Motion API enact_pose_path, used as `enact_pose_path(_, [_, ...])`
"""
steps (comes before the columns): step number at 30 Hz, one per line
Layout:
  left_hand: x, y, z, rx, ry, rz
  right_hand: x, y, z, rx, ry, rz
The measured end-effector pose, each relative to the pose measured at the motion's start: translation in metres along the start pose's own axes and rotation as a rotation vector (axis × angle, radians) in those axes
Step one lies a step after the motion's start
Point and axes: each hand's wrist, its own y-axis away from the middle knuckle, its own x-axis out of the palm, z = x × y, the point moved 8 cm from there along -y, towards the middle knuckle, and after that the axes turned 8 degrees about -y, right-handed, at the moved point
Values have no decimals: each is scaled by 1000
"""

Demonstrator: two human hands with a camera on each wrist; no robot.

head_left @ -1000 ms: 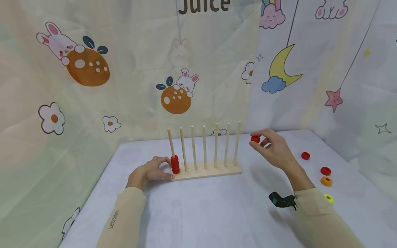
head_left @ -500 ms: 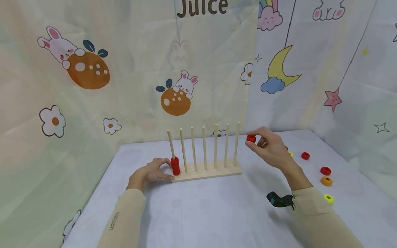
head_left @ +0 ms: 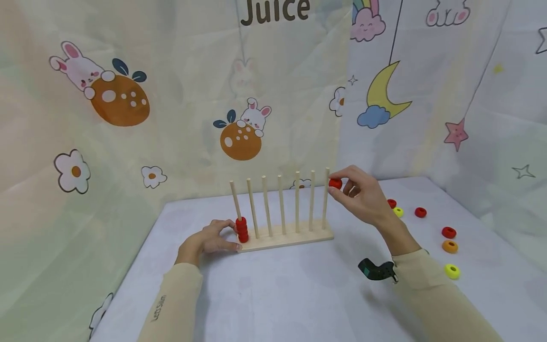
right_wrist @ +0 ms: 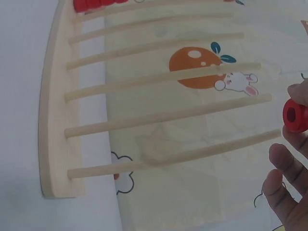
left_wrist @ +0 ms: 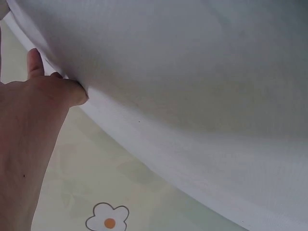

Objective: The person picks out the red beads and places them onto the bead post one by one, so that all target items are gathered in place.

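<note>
A wooden peg rack (head_left: pixel 290 240) stands on the white table with several upright pegs in a row. Several red beads (head_left: pixel 242 230) are stacked on its leftmost peg. My left hand (head_left: pixel 208 241) holds the left end of the base, thumb at the front corner and fingers behind the stack; in the left wrist view the rack is out of sight. Between thumb and index finger, my right hand (head_left: pixel 361 195) pinches a red bead (head_left: pixel 335 184), right beside the top of the rightmost peg. The right wrist view shows the hole of this bead (right_wrist: pixel 292 115) facing the pegs.
Loose beads lie on the table to the right: several red ones, such as this red bead (head_left: pixel 420 212), an orange bead (head_left: pixel 450 246) and yellow beads, one yellow bead (head_left: pixel 452 271) nearest the front. A printed cloth (head_left: pixel 183 142) hangs behind the table.
My right hand has moved left with the red bead, from right of the rack to the top of the rightmost peg. The left hand stays at the base's left end.
</note>
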Motion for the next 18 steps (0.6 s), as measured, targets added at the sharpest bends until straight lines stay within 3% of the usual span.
enact_pose_path(10, [-2, -3, 2, -8, -13, -11, 18, -9, 19, -73, -62, 11])
enact_pose_path(18, [0, -4, 4, -8, -8, -5, 43, -13, 26, -105, -94, 79])
